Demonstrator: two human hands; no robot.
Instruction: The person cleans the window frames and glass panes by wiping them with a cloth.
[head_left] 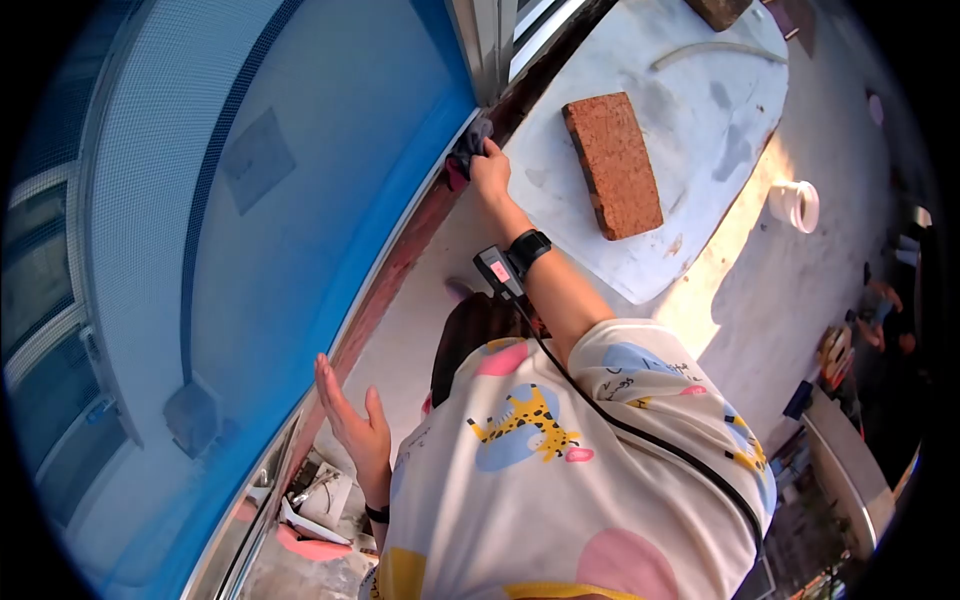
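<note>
My right hand (491, 172) is closed on a crumpled dark grey cloth (478, 135), with a bit of dark pink showing below it. The cloth presses against the reddish-brown ledge (405, 240) along the bottom of a window, close to the corner of the frame. Lower down, my left hand (355, 428) is held up beside the blue-tinted window pane (300, 200), fingers stretched out and holding nothing. Whether its fingertips touch the glass edge, I cannot tell.
A red brick (614, 166) lies on a white, stained board (690, 110) right of my right arm. Another brick (718, 10) is at the top edge. A white ring-shaped object (795, 205) sits farther right. Assorted items, including a white box (325, 495), are below my left hand.
</note>
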